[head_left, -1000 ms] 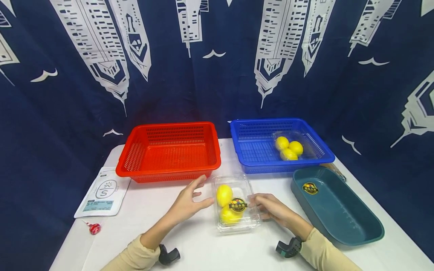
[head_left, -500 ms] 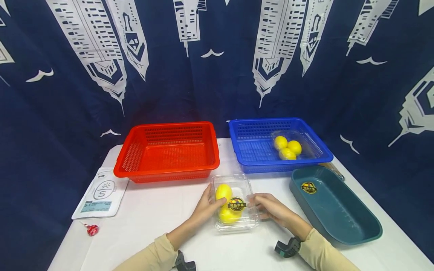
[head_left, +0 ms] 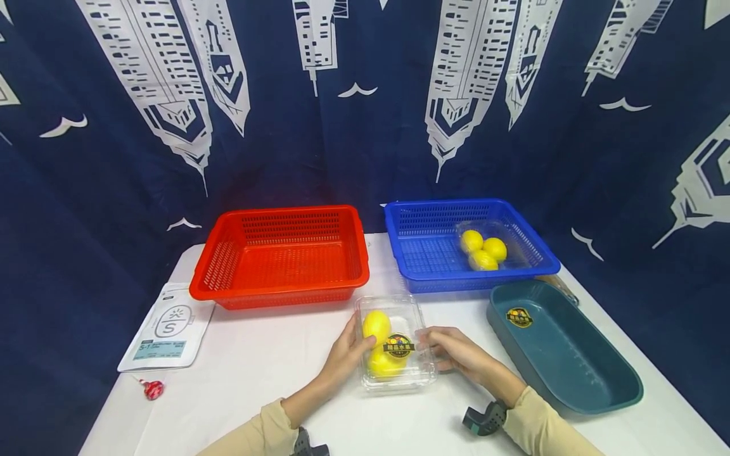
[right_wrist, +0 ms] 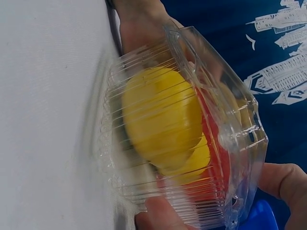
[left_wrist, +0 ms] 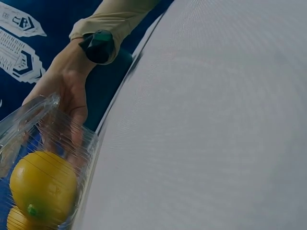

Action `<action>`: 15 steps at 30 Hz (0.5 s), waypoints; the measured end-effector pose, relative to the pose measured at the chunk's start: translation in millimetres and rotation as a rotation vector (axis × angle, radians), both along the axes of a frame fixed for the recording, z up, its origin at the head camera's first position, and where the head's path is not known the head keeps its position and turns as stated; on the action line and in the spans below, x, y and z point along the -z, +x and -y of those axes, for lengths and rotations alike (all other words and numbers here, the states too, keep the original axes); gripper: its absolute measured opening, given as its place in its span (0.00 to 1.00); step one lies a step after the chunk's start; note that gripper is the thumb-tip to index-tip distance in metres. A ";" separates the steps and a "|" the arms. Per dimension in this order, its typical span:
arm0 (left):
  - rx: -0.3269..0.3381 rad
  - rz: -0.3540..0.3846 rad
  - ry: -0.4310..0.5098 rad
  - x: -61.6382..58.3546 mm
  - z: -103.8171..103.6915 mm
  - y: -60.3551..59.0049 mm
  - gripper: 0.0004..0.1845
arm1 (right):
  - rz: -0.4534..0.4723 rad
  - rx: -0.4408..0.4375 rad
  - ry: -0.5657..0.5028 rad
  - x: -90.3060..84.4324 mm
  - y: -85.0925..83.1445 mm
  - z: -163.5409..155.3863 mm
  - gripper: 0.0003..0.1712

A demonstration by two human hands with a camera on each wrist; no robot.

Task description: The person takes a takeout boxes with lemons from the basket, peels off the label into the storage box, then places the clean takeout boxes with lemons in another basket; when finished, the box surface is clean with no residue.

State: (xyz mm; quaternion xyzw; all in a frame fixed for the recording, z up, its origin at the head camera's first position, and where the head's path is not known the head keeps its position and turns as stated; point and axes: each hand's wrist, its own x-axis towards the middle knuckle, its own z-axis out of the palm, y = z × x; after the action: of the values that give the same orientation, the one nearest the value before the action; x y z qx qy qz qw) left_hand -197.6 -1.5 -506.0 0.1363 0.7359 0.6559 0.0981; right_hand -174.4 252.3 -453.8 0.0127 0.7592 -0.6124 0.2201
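White table (head_left: 256, 361), both hands gripping clear lemon box (head_left: 396, 373) sides

Two baskets stand at the far side, one red (head_left: 281, 254) on the left and one blue (head_left: 469, 244) on the right. Two clear boxes of lemons: one (head_left: 396, 342) near, one (head_left: 487, 244) in the blue basket holding three lemons. One teal tray (head_left: 561, 348), one white pouch (head_left: 166, 326), one small red sweet (head_left: 153, 388).

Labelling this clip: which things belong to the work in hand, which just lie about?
In hand: clear lemon box, held by left hand and right hand.
Lying about: red basket, blue basket, teal tray, white pouch, red sweet.
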 end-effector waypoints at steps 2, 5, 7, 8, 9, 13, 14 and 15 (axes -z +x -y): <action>-0.004 -0.024 -0.018 0.5 0.2 0.4 0.43 | -0.002 0.000 0.000 0.5 0.0 -0.1 0.32; -0.009 -0.052 -0.030 1.0 0.7 0.6 0.43 | -0.006 -0.001 -0.010 0.6 0.1 0.1 0.32; -0.006 -0.072 -0.026 0.9 1.1 0.6 0.42 | -0.009 -0.004 -0.019 0.5 0.1 0.2 0.33; -0.007 -0.078 -0.029 1.1 1.3 0.4 0.42 | -0.011 -0.006 -0.022 0.3 0.2 0.3 0.33; -0.007 -0.080 -0.031 1.1 1.5 0.4 0.42 | -0.012 -0.008 -0.025 0.1 0.4 0.4 0.33; -0.007 -0.089 -0.039 1.4 2.0 -0.4 0.42 | -0.019 -0.018 -0.015 -1.9 0.3 0.4 0.33; -0.005 -0.087 -0.038 1.4 1.9 -0.5 0.43 | -0.020 -0.020 -0.012 -2.6 0.3 0.5 0.33; -0.005 -0.085 -0.037 1.3 1.8 -0.7 0.43 | -0.021 -0.022 -0.009 -3.0 0.3 0.4 0.33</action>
State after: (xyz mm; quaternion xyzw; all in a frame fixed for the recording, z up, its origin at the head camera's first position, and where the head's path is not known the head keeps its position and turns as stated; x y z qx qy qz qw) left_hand -198.2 -3.2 -507.3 0.1606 0.7517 0.6360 0.0677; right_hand -174.1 251.9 -450.7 -0.0030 0.7587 -0.6134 0.2191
